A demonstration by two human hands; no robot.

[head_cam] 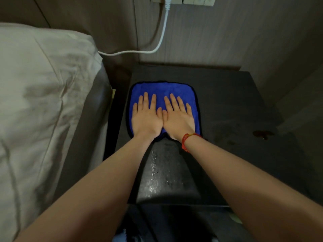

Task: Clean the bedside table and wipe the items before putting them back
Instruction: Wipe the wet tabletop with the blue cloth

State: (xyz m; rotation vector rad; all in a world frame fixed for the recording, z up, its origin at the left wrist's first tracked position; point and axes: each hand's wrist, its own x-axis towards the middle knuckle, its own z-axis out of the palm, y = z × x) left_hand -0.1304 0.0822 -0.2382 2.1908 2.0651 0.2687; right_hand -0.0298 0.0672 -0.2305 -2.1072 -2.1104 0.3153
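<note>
Two hands [163, 117], one cloth [162, 88]

Dim light. A bed [43, 105] with pale bedding fills the left of the frame; wood-panelled wall [227, 32] across the top — sockets [197, 0] at upper centre, a white cable [161, 35] hanging down.

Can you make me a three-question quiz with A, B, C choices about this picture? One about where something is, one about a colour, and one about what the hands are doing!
1. Where is the cloth?
A. On the bed
B. On the dark bedside table
C. Hanging on the wall

2. What colour is the cloth?
A. Blue
B. Yellow
C. White

3. How are the left hand and right hand placed?
A. Curled into fists
B. Pinching the cable
C. Flat, fingers straight, pressing the cloth

Answers: 1 B, it lies spread on the tabletop. 2 A, it is bright blue with a dark edge. 3 C, both palms rest side by side on it.
</note>
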